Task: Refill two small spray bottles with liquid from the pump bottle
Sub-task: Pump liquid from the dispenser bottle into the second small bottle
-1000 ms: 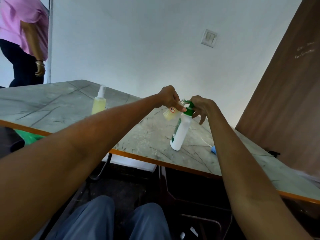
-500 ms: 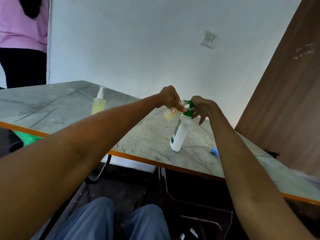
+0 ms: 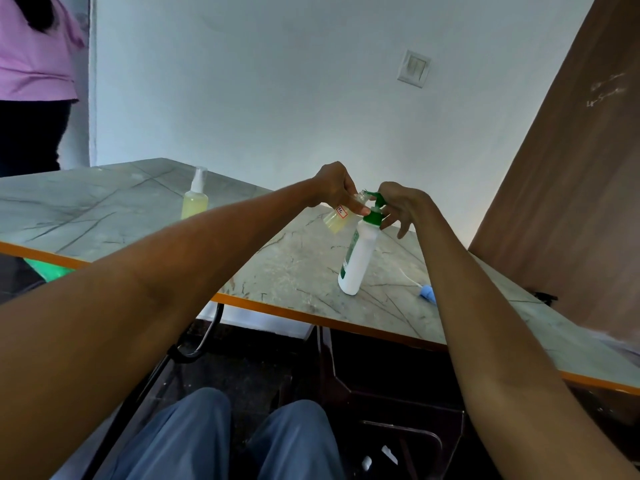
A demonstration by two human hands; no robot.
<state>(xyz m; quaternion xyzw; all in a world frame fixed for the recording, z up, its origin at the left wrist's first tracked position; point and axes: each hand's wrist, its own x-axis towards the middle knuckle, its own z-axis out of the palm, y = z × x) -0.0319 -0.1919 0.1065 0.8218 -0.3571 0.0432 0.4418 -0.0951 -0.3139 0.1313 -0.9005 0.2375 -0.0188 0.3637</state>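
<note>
A white pump bottle (image 3: pixel 358 261) with a green pump head (image 3: pixel 375 207) stands on the marble-patterned table (image 3: pixel 114 216). My left hand (image 3: pixel 334 187) grips a small clear spray bottle (image 3: pixel 337 218) without its cap, tilted, its open neck held at the green spout; it holds some yellow liquid. My right hand (image 3: pixel 401 206) rests on the pump head, fingers partly curled over it. A second small spray bottle (image 3: pixel 195 197), capped and holding yellow liquid, stands upright to the left.
A blue spray cap with a thin white tube (image 3: pixel 424 291) lies on the table right of the pump bottle. A person in a pink top (image 3: pixel 33 64) stands at far left. A brown door panel (image 3: pixel 571 188) rises at right. The table's orange edge (image 3: pixel 311 315) faces me.
Both hands and the bottles stay almost still at the pump. The person in pink at far left has shifted position.
</note>
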